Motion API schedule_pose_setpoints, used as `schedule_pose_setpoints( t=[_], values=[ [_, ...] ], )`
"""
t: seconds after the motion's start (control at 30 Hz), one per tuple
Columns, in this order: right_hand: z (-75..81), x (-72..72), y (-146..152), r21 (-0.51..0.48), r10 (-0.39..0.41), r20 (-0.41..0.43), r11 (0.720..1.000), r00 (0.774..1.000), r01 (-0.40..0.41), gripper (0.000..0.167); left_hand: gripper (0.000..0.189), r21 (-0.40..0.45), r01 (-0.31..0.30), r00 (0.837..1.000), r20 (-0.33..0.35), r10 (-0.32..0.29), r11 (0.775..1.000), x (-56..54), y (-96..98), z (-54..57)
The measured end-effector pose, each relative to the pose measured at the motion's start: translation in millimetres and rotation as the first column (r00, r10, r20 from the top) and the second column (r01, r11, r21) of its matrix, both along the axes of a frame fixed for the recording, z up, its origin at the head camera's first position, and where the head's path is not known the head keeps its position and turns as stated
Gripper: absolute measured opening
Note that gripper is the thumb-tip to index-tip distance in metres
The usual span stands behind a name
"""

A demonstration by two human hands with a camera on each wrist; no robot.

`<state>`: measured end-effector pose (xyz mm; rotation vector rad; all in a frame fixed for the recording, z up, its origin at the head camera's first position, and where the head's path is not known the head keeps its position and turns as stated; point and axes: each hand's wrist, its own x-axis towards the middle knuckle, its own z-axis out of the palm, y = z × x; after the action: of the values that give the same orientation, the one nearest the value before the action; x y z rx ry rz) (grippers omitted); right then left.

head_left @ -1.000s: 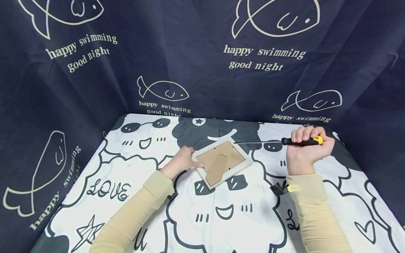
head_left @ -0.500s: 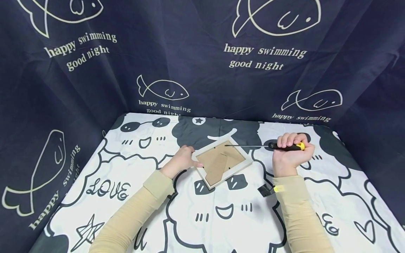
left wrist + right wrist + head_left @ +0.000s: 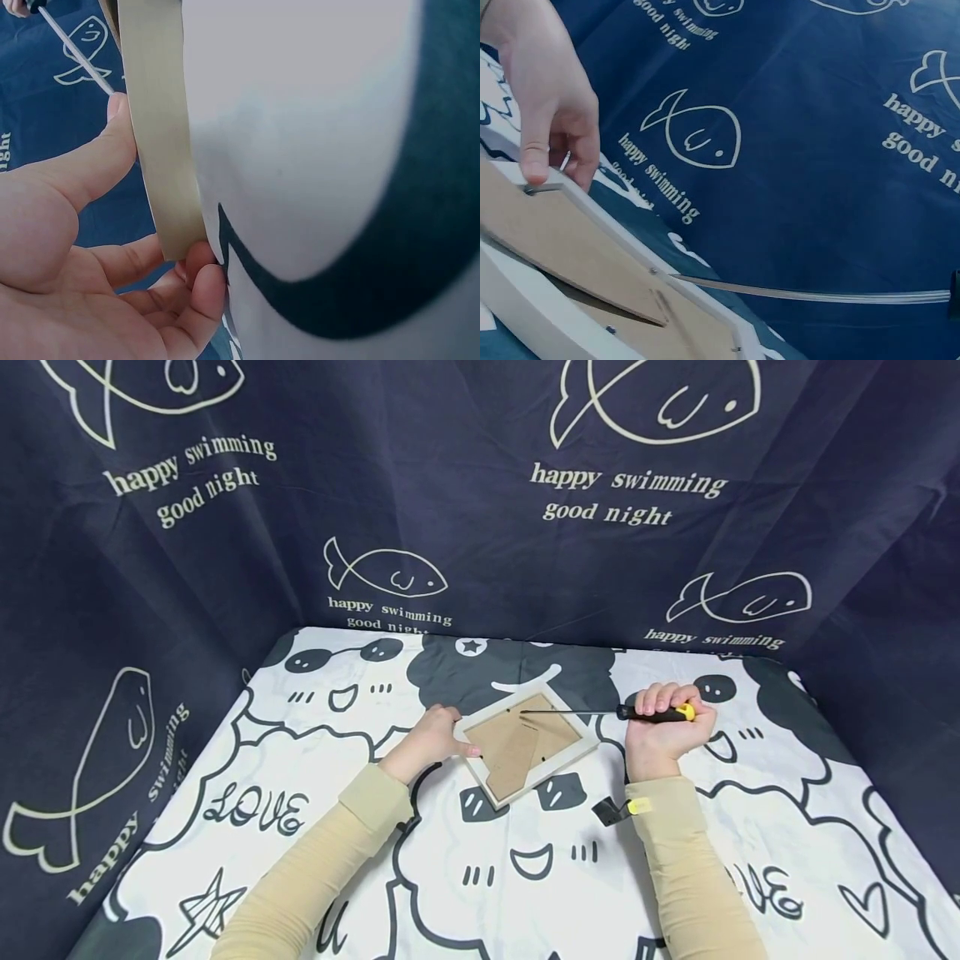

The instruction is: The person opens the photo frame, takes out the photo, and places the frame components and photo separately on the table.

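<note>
A picture frame (image 3: 583,745) with a white border lies back side up on the cloth, showing its brown backing board (image 3: 557,733) and a stand leg (image 3: 513,758). My left hand (image 3: 429,742) holds its left corner, thumb on the border; in the left wrist view the fingers curl at the frame's edge (image 3: 159,142). My right hand (image 3: 660,735) grips the black and yellow handle of a screwdriver (image 3: 573,712). The long shaft points left over the frame. In the right wrist view the tip of the screwdriver (image 3: 817,295) is right by a small metal tab (image 3: 653,271) at the border.
Beneath the frame is a white and dark patterned cloth (image 3: 345,885) with cartoon faces. Dark blue curtains (image 3: 480,552) with fish drawings stand behind and at both sides. A small black piece with a yellow tag (image 3: 611,812) sits at the right wrist.
My right hand has moved left with the screwdriver, bringing its tip from the frame's right upper edge across toward a tab on the far side. The left hand and frame stay put.
</note>
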<state>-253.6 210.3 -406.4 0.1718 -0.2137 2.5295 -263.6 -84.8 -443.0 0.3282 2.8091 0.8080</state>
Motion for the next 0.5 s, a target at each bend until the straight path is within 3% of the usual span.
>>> schedule_pose_setpoints(
  t=[0.2,0.5],
  values=[
    [-6.0,-4.0,-5.9,0.003,0.022,-0.008,1.000,1.000,-0.022,0.026,0.076,-0.002,-0.004,1.000,0.003,0.004,1.000,0.7,0.2,1.9],
    [-10.0,-8.0,-13.7,0.038,-0.019,0.000,0.999,1.000,0.019,0.026,0.076,0.006,-0.004,1.000,-0.005,0.004,1.000,-0.1,0.6,1.7]
  ],
)
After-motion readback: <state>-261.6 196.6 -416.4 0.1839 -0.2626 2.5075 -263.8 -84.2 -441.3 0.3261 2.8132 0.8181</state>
